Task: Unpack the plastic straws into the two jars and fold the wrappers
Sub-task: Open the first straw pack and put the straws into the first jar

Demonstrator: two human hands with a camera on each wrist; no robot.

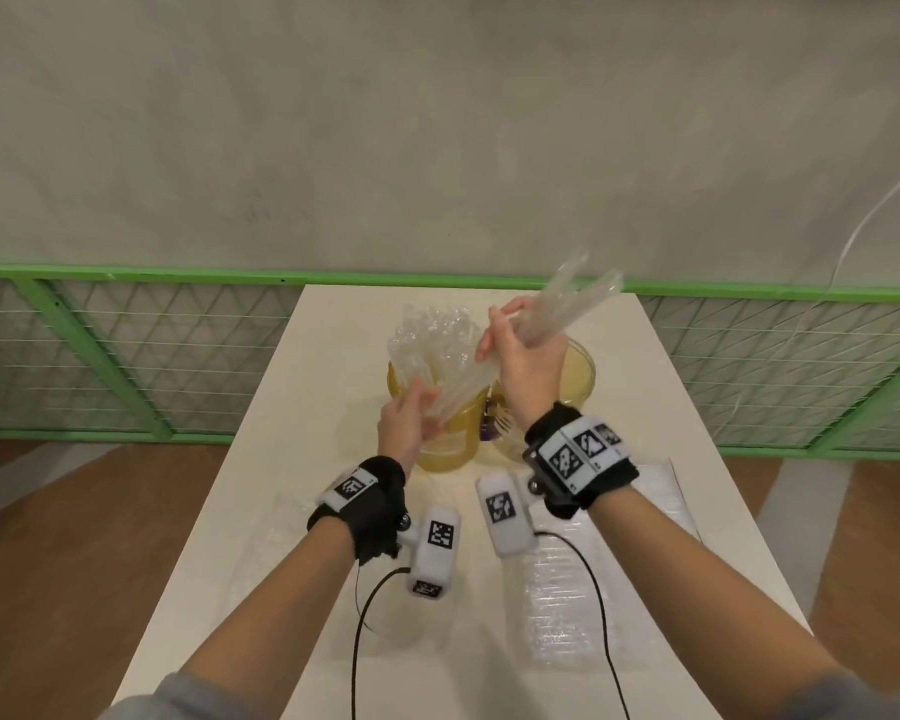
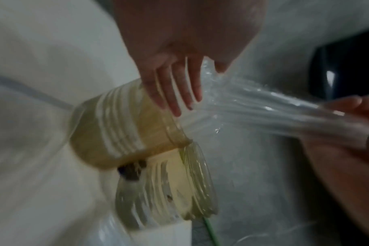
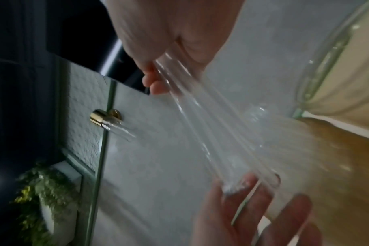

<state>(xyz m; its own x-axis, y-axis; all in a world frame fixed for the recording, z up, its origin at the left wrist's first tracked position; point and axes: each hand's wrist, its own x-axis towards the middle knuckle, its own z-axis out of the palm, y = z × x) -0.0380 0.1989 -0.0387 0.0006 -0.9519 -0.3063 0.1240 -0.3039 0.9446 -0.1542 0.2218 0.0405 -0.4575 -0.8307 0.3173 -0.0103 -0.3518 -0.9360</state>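
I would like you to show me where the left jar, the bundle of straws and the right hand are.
left jar point(image 1: 450, 433): head view, on its yellow wall.
bundle of straws point(image 1: 557, 309): head view, on the part above the right hand.
right hand point(image 1: 528, 363): head view, on its back.

Two jars point(image 1: 440, 407) side by side at frame centre on the table point(image 1: 292, 459), straws point(image 1: 432, 340) in the left one, wrappers point(image 1: 562, 579) lower right, fence point(image 1: 126, 356) behind.

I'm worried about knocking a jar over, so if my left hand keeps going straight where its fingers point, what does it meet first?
Probably the bundle of clear plastic straws at the left hand fingertips, above the yellowish ribbed plastic jar; depth is unclear.
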